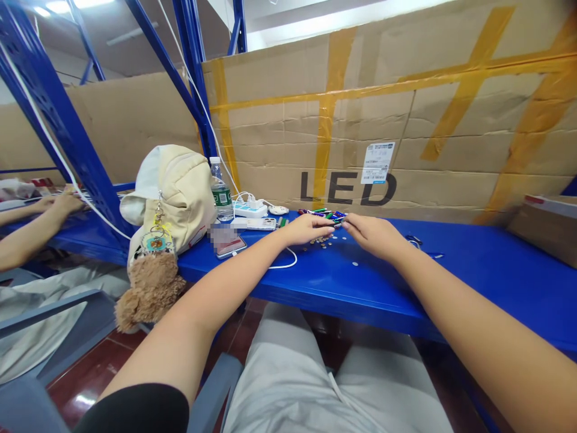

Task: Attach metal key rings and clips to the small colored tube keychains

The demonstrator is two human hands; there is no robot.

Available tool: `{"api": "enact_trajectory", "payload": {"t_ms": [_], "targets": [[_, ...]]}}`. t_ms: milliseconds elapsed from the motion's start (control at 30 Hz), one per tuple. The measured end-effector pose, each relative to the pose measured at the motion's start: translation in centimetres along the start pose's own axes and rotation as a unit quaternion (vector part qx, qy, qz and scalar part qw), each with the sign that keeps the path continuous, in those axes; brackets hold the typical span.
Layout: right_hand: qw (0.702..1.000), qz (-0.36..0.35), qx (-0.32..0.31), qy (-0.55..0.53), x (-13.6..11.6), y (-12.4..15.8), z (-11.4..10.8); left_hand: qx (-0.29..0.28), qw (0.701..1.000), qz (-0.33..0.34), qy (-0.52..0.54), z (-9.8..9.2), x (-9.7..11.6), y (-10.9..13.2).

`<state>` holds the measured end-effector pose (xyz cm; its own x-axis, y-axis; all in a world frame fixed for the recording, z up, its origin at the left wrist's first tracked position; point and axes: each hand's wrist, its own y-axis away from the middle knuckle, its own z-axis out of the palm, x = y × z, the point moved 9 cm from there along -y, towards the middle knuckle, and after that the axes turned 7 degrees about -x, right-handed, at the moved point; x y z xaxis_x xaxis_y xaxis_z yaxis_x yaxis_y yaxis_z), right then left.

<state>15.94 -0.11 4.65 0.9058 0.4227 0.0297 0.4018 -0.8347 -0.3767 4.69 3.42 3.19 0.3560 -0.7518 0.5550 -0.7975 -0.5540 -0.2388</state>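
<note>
Small discs (321, 242) scattered mid-frame on the blue table (478, 270), colourful sticks (320, 211) just behind! Over them, left hand (311, 229) and right hand (368, 234) almost meet, fingers curled inward; whether they grip anything, I can't tell. Looks like close fingertip work, seemingly calling for a light, steady pinch next. Upper right: the taped carton (279, 141).

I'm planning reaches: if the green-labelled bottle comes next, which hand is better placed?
Probably the left hand: it is nearer the bottle, while the right hand is farther along the blue table.
</note>
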Motion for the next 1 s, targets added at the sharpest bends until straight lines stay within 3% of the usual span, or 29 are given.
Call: {"api": "enact_trajectory", "payload": {"t_ms": [200, 300, 433, 500, 600, 700, 867, 1000], "targets": [[0.978, -0.047, 0.014, -0.201, -0.4, -0.2, 0.1, 0.042, 0.980, 0.109, -0.158, -0.2, 2.5, 0.4], [0.947, -0.001, 0.005, -0.320, 0.1, -0.3, 0.7, 0.062, 0.957, 0.137, -0.247, 0.0, 3.3, 0.6], [0.895, 0.083, -0.009, -0.438, 0.8, -0.4, 1.8, 0.121, 0.946, 0.100, -0.285, -0.4, 3.5, 0.4], [0.906, 0.102, 0.013, -0.411, 1.1, -0.4, 1.4, 0.130, 0.958, 0.083, -0.243, -0.6, 3.4, 0.2], [0.958, 0.087, 0.060, -0.267, 1.2, -0.3, -0.2, 0.096, 0.981, 0.057, -0.159, -0.4, 2.7, -0.2], [0.988, 0.043, 0.035, -0.142, 0.7, -0.1, -0.6, 0.063, 0.994, 0.027, -0.086, -0.4, 1.6, -0.1], [1.000, -0.011, -0.010, -0.026, -0.1, 0.1, 0.0, 0.023, 0.999, 0.004, -0.038, -0.2, 0.4, 0.3], [0.999, -0.017, 0.000, -0.047, -0.7, 0.0, 0.1, 0.019, 0.996, 0.046, -0.069, 0.0, 1.2, 0.3]]}}
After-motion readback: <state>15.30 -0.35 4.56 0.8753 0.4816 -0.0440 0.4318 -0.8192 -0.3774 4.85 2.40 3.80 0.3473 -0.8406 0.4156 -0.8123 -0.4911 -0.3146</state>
